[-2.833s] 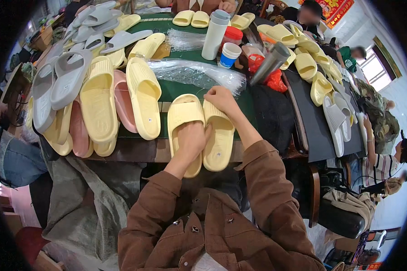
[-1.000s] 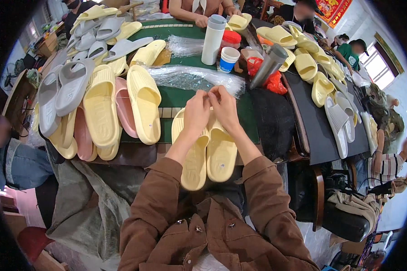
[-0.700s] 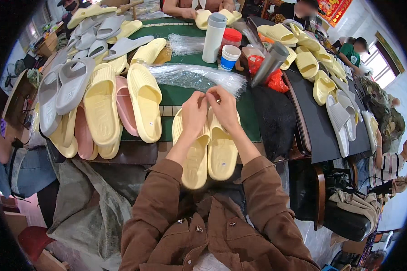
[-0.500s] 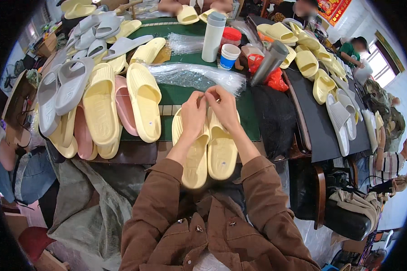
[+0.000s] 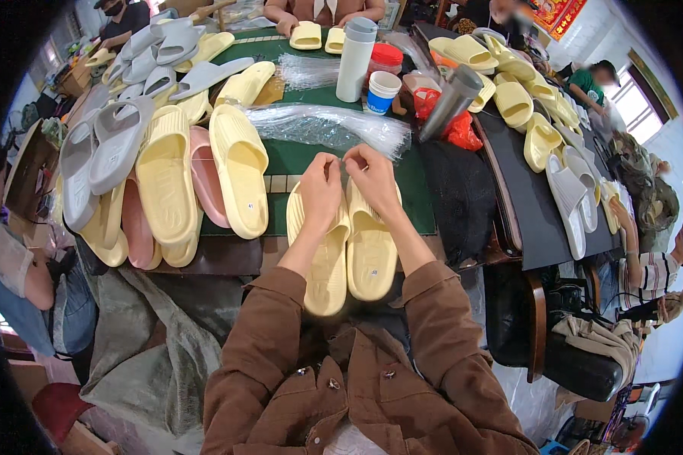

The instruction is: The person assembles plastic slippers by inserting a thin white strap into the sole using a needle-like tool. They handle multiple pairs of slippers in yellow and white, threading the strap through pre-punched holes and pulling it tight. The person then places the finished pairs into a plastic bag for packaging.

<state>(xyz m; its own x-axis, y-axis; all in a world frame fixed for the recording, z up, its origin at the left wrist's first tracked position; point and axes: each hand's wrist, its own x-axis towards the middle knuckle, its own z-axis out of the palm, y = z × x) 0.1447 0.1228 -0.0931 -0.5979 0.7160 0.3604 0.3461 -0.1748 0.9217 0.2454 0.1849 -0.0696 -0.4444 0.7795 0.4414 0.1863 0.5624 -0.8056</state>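
A pair of pale yellow ribbed slide slippers stands side by side at the table's near edge, the left slipper [image 5: 325, 284] next to the right slipper [image 5: 373, 265], soles down and heels toward me. Over their toe ends, my left hand [image 5: 322, 186] and my right hand [image 5: 373, 178] hover with fingers pinched and a small gap between the fingertips. Whatever they pinch is too thin or hidden to make out. Just beyond lies a bundle of clear plastic strands [image 5: 383, 135] in a clear bag on the green mat [image 5: 281, 155].
Yellow, pink and grey slippers [image 5: 167, 178] pile up at the left. A pale bottle [image 5: 355, 64], white-blue cup [image 5: 382, 91] and steel tumbler [image 5: 449, 102] stand behind the strands. Black cloth [image 5: 455, 197] lies right of my hands. More slippers [image 5: 514, 102] cover the right table. People work around.
My fingertips have drawn slightly apart; the slippers before me stay in place. Across the table, a person's hands have shifted around yellow slippers. At the right edge, another person's hand now reaches a yellow slipper.
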